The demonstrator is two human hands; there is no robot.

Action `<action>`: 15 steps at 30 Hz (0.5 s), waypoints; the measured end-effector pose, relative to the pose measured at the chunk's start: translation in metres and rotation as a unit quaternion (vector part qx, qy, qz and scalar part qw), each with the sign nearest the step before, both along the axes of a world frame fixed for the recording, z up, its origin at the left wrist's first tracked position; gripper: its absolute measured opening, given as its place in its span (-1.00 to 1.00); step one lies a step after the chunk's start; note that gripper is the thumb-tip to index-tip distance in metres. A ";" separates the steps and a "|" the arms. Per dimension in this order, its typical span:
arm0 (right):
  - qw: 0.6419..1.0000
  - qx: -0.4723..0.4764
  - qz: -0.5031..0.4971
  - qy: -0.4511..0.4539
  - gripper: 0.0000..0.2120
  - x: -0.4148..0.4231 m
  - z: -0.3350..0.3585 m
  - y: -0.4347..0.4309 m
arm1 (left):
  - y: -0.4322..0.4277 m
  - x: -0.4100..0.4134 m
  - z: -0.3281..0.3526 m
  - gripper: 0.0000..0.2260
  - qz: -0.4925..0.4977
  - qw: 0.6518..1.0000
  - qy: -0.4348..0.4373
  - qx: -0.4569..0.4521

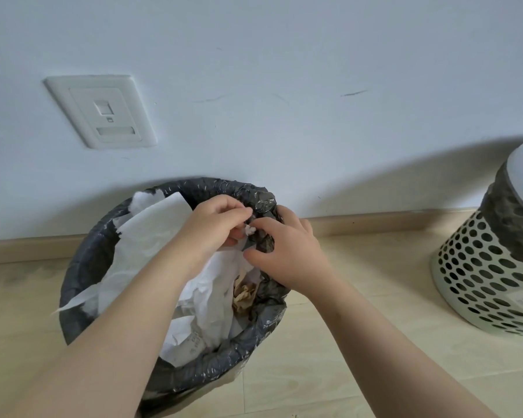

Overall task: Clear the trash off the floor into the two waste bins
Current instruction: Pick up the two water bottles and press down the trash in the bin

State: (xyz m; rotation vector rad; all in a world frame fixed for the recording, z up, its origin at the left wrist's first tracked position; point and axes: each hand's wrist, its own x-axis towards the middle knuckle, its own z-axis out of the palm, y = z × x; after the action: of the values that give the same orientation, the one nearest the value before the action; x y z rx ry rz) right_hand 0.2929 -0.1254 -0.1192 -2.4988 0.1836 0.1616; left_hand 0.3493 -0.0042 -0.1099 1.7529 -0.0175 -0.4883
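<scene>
A waste bin [82, 267] lined with a dark grey plastic bag stands against the wall. It holds white crumpled paper [145, 236] and a brown paper wad [245, 294]. Both my hands hover over its far right rim. My left hand [215, 227] pinches a small white scrap [249, 229] with curled fingers. My right hand [284, 248] meets it there, thumb and forefinger touching the same scrap, its other fingers curled by the bag's edge. A second bin [480, 267], white and perforated with a dark liner, stands at the right edge of view.
The white wall [284, 86] runs right behind the bins, with a socket plate [103, 111] at the upper left. A beige skirting board [375, 223] meets a light tiled floor [344, 357] between and in front of the bins.
</scene>
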 end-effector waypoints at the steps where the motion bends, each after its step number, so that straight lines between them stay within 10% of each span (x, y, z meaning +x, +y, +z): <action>1: 1.000 0.011 0.000 0.005 -0.54 0.001 0.000 0.000 | 0.003 0.000 0.004 -0.89 -0.029 0.999 0.021 -0.016; 8: 0.999 0.041 -0.004 0.025 -0.51 -0.001 0.005 0.001 | 0.010 0.000 0.002 -0.82 -0.043 0.982 -0.088 0.163; 12: 0.999 0.030 0.005 0.032 -0.52 -0.005 0.012 -0.001 | 0.011 -0.006 0.008 -0.88 -0.135 0.864 -0.223 0.431; 15: 0.999 0.043 0.003 0.022 -0.54 -0.007 0.016 -0.003 | 0.009 -0.008 0.010 -0.86 -0.182 0.854 -0.216 0.438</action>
State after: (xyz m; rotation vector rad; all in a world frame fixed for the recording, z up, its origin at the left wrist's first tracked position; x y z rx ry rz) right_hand 0.2862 -0.1287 -0.1029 -2.4118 0.1834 0.2232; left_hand 0.3414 0.0047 -0.0998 2.7631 -0.5305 -0.3789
